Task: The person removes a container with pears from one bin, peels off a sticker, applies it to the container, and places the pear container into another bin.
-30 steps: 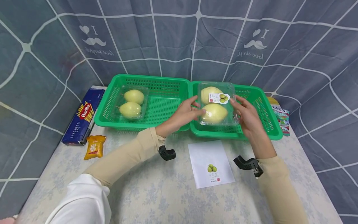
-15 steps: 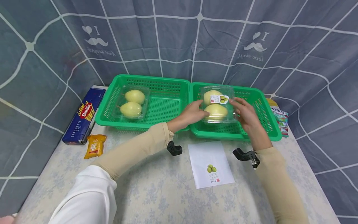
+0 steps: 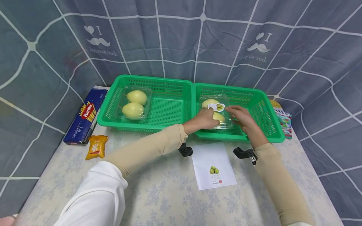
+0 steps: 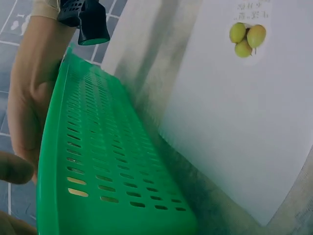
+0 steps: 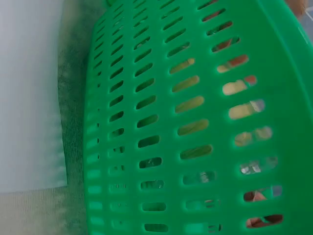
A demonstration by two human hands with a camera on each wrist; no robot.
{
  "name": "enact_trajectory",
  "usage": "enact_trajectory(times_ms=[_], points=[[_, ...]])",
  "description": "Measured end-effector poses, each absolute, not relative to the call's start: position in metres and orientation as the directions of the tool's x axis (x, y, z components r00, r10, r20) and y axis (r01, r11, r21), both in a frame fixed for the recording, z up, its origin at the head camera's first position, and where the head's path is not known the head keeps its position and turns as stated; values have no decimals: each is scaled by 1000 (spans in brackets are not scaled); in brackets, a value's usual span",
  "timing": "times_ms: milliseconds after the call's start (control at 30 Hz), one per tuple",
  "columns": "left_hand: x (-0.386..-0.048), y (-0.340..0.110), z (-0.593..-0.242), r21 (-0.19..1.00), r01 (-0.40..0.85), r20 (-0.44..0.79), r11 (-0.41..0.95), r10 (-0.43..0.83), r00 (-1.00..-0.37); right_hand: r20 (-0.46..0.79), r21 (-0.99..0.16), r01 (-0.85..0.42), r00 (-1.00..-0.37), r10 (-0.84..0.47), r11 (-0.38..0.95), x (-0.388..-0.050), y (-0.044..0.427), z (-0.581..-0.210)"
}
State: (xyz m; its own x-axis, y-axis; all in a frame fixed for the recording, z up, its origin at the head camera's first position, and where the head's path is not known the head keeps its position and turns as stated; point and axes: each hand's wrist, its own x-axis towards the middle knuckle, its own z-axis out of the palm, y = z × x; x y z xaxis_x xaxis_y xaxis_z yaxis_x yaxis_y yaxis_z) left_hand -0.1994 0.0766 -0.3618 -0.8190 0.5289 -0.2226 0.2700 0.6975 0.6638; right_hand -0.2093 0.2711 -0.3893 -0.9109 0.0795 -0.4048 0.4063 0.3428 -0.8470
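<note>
Left hand [image 3: 204,119] and right hand [image 3: 242,116] curled, I'm pinching the fruit box [image 3: 216,107] left and right, risking a tilt if either slips.

This looks like a curtained-off booth, most like a recording set-up; what building holds it cannot be told. Grey-blue cloth [image 3: 175,37] with white lines and moustache prints hangs in folds round a flower-patterned worktop [image 3: 158,197]. Packaged groceries dress it, with green baskets [image 3: 262,116], boxed fruit [image 3: 216,107] and a pasta box [image 3: 85,117], beside black wrist cameras [image 3: 185,150].
</note>
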Motion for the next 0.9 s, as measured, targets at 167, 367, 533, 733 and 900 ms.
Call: enact_trajectory(times_ms=[167,367,533,733,900], points=[[-199,76,-361,655,278,-211,703,523,-826,-391,-813,355,-920,19,462,-210,267,-386],[-193,80,-364,615,322,-202,720,539,-818,-448,-719,322,-892,-57,616,-213,263,-389],[-192,77,-365,644,330,-175,690,553,-815,-463,-670,285,-882,-85,685,-209,258,-388],[-190,57,-359,651,435,-177,622,682,-710,-426,-669,224,-897,-119,709,-204,257,-382],[-178,30,-345,775,411,-150,479,772,-618,-329,-608,124,-938,-107,784,-195,255,-373]])
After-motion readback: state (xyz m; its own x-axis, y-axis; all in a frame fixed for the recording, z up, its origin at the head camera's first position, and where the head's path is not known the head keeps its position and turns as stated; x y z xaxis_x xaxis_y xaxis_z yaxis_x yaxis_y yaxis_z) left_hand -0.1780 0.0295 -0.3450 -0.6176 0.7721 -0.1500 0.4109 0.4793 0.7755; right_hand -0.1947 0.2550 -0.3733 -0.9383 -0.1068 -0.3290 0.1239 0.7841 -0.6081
